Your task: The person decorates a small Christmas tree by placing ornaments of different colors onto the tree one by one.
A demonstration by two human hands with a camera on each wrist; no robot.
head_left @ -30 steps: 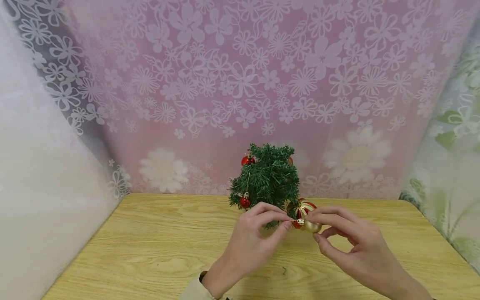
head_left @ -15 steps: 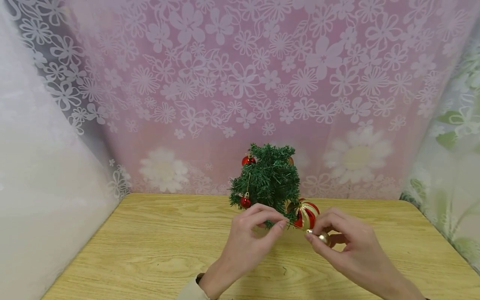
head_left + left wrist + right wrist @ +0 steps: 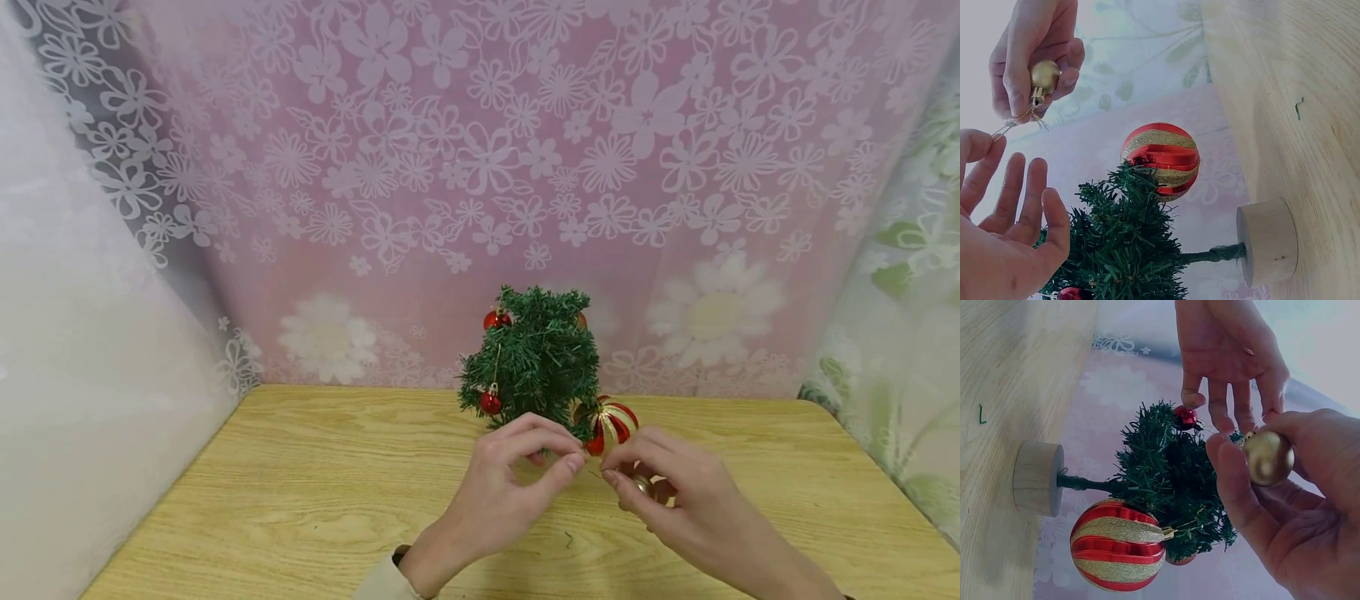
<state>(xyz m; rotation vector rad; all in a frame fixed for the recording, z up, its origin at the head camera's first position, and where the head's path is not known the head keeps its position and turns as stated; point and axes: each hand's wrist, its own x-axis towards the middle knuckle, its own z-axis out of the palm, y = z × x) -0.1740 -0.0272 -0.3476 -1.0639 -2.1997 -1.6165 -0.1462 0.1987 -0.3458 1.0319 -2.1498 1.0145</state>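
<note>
A small gold bauble (image 3: 1270, 458) rests in my right hand (image 3: 690, 500), whose thumb and fingers pinch it near its cap. My left hand (image 3: 502, 492) pinches the thin gold string (image 3: 1007, 128) of that bauble between thumb and forefinger, its other fingers spread in the left wrist view. Both hands are in front of a small green Christmas tree (image 3: 536, 358). On the tree's right side hangs a large red-and-gold striped bauble (image 3: 1117, 545). Small red baubles hang at its left, one low (image 3: 491, 403) and one higher (image 3: 497, 320).
The tree stands on a round wooden base (image 3: 1266, 242) on a wood-grain table (image 3: 300, 483). A green scrap (image 3: 568, 540) lies near the front. A pink floral curtain (image 3: 465, 167) hangs behind the table, with pale sheets at both sides.
My right hand has drawn the gold bauble lower and towards me, and its fingers have closed further over it. The left hand has stayed nearly in place. The striped bauble shows more fully.
</note>
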